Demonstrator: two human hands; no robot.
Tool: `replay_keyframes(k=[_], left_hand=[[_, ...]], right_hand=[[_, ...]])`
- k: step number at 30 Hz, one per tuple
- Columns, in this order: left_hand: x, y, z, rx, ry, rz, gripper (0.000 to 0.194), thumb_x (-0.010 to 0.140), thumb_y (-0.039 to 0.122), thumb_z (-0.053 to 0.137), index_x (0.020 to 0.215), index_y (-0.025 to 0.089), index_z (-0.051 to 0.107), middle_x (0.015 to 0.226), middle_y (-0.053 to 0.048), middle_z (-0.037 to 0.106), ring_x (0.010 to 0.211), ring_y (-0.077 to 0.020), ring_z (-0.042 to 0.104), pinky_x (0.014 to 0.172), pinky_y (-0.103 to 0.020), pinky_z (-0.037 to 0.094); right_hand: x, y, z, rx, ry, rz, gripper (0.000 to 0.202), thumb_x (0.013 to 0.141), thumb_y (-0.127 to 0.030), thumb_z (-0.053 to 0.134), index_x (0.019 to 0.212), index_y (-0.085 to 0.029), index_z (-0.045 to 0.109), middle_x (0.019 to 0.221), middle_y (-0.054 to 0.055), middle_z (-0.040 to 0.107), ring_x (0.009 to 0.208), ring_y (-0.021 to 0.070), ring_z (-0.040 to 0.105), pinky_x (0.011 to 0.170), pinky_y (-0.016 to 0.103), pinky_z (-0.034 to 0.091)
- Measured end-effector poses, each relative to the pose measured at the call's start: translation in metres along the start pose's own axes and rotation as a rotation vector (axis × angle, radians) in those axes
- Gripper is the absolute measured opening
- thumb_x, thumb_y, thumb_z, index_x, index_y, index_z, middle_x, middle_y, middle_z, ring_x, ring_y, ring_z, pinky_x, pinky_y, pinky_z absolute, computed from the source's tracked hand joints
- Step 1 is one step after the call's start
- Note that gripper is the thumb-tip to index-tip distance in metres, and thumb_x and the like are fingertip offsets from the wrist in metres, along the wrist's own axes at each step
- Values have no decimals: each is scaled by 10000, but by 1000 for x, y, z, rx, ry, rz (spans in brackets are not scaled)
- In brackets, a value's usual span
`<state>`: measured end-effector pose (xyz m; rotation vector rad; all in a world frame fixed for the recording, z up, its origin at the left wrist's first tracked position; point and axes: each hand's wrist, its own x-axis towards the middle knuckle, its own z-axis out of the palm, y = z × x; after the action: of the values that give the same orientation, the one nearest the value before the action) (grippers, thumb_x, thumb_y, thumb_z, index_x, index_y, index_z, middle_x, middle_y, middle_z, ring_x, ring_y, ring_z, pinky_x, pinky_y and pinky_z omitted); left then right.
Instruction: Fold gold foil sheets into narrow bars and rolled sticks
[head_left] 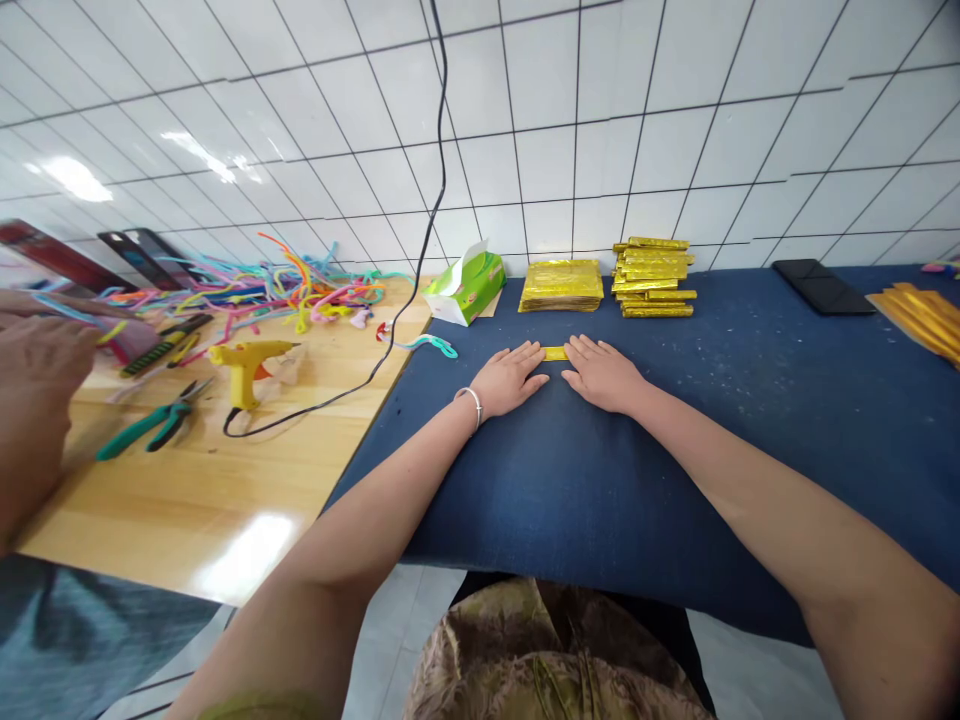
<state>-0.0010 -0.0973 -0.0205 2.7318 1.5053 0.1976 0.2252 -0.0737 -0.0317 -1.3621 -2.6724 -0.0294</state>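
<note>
Both my hands lie palm down on the blue cloth, over the ends of a narrow gold foil strip point(555, 353). My left hand point(510, 380), with a silver bracelet at its wrist, covers the left end, fingers stretched out. My right hand point(601, 374) rests flat on the right end. Only the strip's middle shows between the fingertips. Behind it are a stack of flat gold sheets point(561, 285) and, to the right, a pile of gold rolls point(652, 278).
A green tissue box point(466, 286) stands left of the sheets. A black phone point(822, 287) lies at the right. On the wooden table point(277, 490) are a yellow glue gun point(246, 372), pliers point(159, 420) and pipe cleaners point(315, 290). Another person's hand point(37, 400) is far left.
</note>
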Motion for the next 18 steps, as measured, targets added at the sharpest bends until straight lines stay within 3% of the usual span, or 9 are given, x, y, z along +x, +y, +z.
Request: replay_keyframes(k=[12,18], left_hand=[[-3,-18,-1,-26,-9,-8,486,987,411,238,1439,268,346,1513,-24,337,1409,-160,283,1127,-378,260],[-2,-40,-3,-93,-61,57,461,989,386,258,1431,295,348,1516,-5,326,1409,-126,276,1133,-382,235]], right_hand=[[-1,3,-5,15,-24,7,656,936,-537,198,1453,-157,332,1530,93,301,1413,262,261,1142,471,242],[-3,13,-13,19,-51,-16,578,955,-499,204,1438,-222,358,1520,56,332,1406,257,278,1119,504,269]])
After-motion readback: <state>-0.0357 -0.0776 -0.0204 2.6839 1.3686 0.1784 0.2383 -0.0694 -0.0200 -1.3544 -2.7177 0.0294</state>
